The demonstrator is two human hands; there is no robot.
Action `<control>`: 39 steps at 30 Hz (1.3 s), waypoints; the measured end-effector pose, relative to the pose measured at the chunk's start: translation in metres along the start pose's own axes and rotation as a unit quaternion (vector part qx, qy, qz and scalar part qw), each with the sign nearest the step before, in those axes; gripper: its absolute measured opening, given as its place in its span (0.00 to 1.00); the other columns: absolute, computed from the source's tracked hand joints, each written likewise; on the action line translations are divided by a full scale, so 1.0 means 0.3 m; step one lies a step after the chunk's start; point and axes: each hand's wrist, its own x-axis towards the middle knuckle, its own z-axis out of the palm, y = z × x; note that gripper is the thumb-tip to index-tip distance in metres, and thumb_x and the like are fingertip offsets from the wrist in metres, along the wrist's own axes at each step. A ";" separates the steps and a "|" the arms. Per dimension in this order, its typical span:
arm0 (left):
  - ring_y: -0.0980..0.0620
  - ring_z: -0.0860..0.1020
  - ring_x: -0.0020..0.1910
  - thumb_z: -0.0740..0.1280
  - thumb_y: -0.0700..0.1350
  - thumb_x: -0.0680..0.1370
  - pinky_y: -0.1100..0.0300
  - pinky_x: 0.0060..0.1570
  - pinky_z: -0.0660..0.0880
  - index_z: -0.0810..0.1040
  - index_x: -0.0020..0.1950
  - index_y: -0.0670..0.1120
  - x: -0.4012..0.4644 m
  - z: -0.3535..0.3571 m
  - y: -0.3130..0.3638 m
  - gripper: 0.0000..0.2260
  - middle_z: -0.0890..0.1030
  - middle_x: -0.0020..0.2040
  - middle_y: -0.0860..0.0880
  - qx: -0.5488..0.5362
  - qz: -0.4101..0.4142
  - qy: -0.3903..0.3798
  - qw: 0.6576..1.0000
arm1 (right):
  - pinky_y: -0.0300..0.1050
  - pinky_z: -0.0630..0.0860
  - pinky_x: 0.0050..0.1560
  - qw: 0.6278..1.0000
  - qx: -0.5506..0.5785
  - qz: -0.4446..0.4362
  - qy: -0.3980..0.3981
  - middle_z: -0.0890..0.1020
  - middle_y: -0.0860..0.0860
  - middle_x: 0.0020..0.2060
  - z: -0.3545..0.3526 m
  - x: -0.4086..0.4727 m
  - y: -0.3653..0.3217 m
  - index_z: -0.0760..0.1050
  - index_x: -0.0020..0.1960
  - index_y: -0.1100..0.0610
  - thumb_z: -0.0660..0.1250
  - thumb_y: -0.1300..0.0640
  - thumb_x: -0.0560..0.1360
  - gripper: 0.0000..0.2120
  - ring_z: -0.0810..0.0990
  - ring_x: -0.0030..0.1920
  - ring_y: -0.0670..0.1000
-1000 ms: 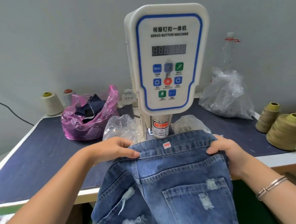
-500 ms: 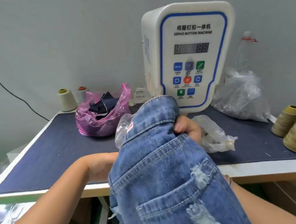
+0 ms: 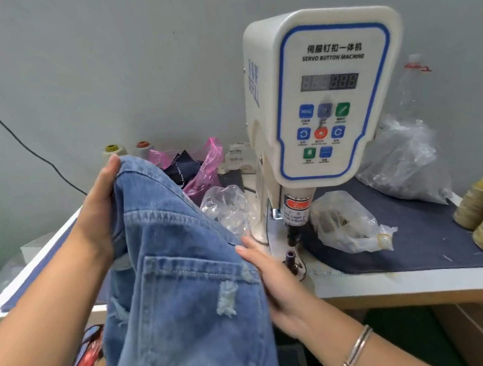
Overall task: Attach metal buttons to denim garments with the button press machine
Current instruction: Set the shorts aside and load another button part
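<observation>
The white-edged work surface (image 3: 365, 290) with its dark blue cloth cover carries the white servo button press machine (image 3: 326, 93) with its blue-bordered control panel, taken here as landmark. The pair of faded blue distressed denim jeans (image 3: 181, 278) is now left of the machine and in front of it, lifted clear of the press point; a second ago its waistband lay spread flat directly below the machine head. This indicates the garment is being carried away to the left, judged to follow a completed press, though no button is visible on the denim. The left hand (image 3: 100, 209) has its grip closed around the raised waistband end, thumb on top. The right hand (image 3: 274, 280), just in front of the machine base, lies with fingers straight against the side of the jeans. A pink plastic bag (image 3: 206, 168) sits left of the machine, clear plastic bags (image 3: 348, 222) right of it, olive thread cones (image 3: 477, 202) far right. The press point stands free for the next garment.
</observation>
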 end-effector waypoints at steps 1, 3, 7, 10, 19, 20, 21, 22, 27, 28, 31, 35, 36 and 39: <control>0.51 0.84 0.41 0.63 0.64 0.75 0.56 0.42 0.81 0.85 0.42 0.50 0.015 0.010 0.010 0.19 0.84 0.41 0.48 0.002 0.015 0.019 1.000 | 0.52 0.73 0.62 0.998 -0.061 0.003 -0.007 0.80 0.50 0.60 -0.003 -0.005 0.003 0.61 0.73 0.47 0.67 0.43 0.74 0.31 0.80 0.58 0.50; 0.52 0.83 0.38 0.60 0.60 0.78 0.58 0.42 0.81 0.81 0.42 0.49 0.041 0.032 0.026 0.18 0.83 0.38 0.50 0.005 0.042 0.051 0.998 | 0.46 0.66 0.65 0.986 -0.166 0.004 -0.007 0.72 0.44 0.68 0.017 -0.026 -0.018 0.55 0.74 0.41 0.67 0.29 0.64 0.43 0.74 0.61 0.43; 0.51 0.82 0.36 0.61 0.58 0.79 0.57 0.43 0.81 0.77 0.42 0.46 0.098 0.076 0.051 0.17 0.82 0.36 0.48 0.017 0.082 0.142 0.986 | 0.42 0.64 0.64 0.966 -0.255 -0.040 -0.014 0.62 0.36 0.70 0.070 -0.018 -0.075 0.46 0.73 0.32 0.69 0.26 0.55 0.53 0.65 0.65 0.39; 0.50 0.78 0.40 0.59 0.59 0.80 0.53 0.51 0.76 0.74 0.43 0.47 0.141 0.148 0.044 0.17 0.77 0.40 0.47 -0.046 0.079 0.138 0.986 | 0.34 0.71 0.60 0.958 -0.273 -0.063 -0.058 0.72 0.32 0.61 0.161 0.040 -0.084 0.56 0.71 0.38 0.78 0.38 0.59 0.47 0.73 0.59 0.33; 0.56 0.78 0.53 0.66 0.47 0.79 0.64 0.53 0.75 0.73 0.64 0.45 0.222 0.160 0.072 0.14 0.79 0.52 0.53 0.358 0.164 0.138 0.909 | 0.46 0.80 0.51 0.979 -0.086 -0.172 0.068 0.83 0.55 0.49 0.217 0.270 -0.097 0.75 0.49 0.52 0.65 0.69 0.73 0.13 0.83 0.48 0.53; 0.57 0.75 0.56 0.66 0.44 0.78 0.67 0.56 0.71 0.69 0.68 0.46 0.225 0.139 0.068 0.19 0.76 0.57 0.54 0.419 0.194 0.155 0.874 | 0.47 0.79 0.53 0.961 -0.161 -0.206 0.088 0.83 0.55 0.49 0.222 0.287 -0.080 0.75 0.49 0.52 0.63 0.69 0.74 0.13 0.82 0.51 0.54; 0.56 0.72 0.59 0.65 0.39 0.77 0.67 0.60 0.67 0.67 0.71 0.46 0.220 0.124 0.062 0.22 0.73 0.60 0.52 0.471 0.230 0.166 0.835 | 0.50 0.77 0.54 0.930 -0.257 -0.241 0.103 0.82 0.57 0.50 0.230 0.303 -0.059 0.75 0.50 0.53 0.62 0.68 0.74 0.12 0.80 0.53 0.57; 0.54 0.71 0.62 0.60 0.35 0.75 0.66 0.63 0.65 0.68 0.71 0.46 0.210 0.114 0.050 0.24 0.72 0.63 0.51 0.512 0.264 0.162 0.801 | 0.51 0.76 0.53 0.890 -0.353 -0.269 0.105 0.81 0.59 0.51 0.238 0.320 -0.032 0.75 0.53 0.55 0.60 0.67 0.75 0.12 0.79 0.53 0.60; 0.48 0.75 0.60 0.54 0.41 0.68 0.51 0.66 0.67 0.85 0.52 0.46 0.171 0.061 -0.080 0.22 0.81 0.58 0.47 0.641 0.228 0.070 0.729 | 0.56 0.72 0.57 0.705 -0.684 -0.180 0.056 0.66 0.59 0.68 0.240 0.406 0.084 0.64 0.70 0.57 0.59 0.63 0.77 0.22 0.74 0.59 0.64; 0.48 0.76 0.59 0.56 0.43 0.69 0.49 0.64 0.68 0.85 0.50 0.47 0.165 0.045 -0.124 0.20 0.82 0.56 0.48 0.688 0.207 0.055 0.693 | 0.54 0.70 0.60 0.683 -0.710 -0.165 0.045 0.65 0.59 0.69 0.233 0.414 0.089 0.63 0.71 0.58 0.60 0.64 0.77 0.23 0.72 0.62 0.63; 0.47 0.76 0.57 0.63 0.42 0.74 0.51 0.59 0.70 0.85 0.50 0.49 0.160 -0.045 -0.236 0.12 0.82 0.55 0.50 0.741 0.140 0.051 0.655 | 0.51 0.70 0.58 0.775 -0.609 -0.167 0.028 0.77 0.62 0.57 0.188 0.389 0.059 0.74 0.59 0.61 0.59 0.61 0.75 0.15 0.75 0.58 0.61; 0.47 0.76 0.54 0.64 0.41 0.75 0.50 0.56 0.72 0.83 0.51 0.50 0.144 -0.146 -0.308 0.10 0.82 0.52 0.50 0.696 0.080 0.138 0.700 | 0.45 0.72 0.50 0.828 -0.481 -0.235 0.167 0.81 0.55 0.46 0.065 0.360 -0.015 0.80 0.46 0.58 0.55 0.55 0.73 0.15 0.77 0.48 0.52; 0.47 0.77 0.52 0.64 0.41 0.75 0.50 0.55 0.72 0.83 0.49 0.50 0.139 -0.150 -0.322 0.09 0.82 0.50 0.51 0.696 0.092 0.151 0.696 | 0.45 0.72 0.52 0.809 -0.509 -0.227 0.189 0.81 0.55 0.49 0.037 0.373 -0.033 0.79 0.49 0.60 0.55 0.57 0.75 0.15 0.77 0.50 0.53; 0.47 0.77 0.48 0.63 0.43 0.75 0.51 0.50 0.71 0.83 0.44 0.48 0.118 -0.133 -0.352 0.08 0.82 0.45 0.51 0.729 0.134 0.155 0.653 | 0.46 0.73 0.48 0.718 -0.648 -0.158 0.197 0.80 0.58 0.51 -0.013 0.435 -0.063 0.79 0.53 0.60 0.56 0.61 0.77 0.14 0.78 0.51 0.59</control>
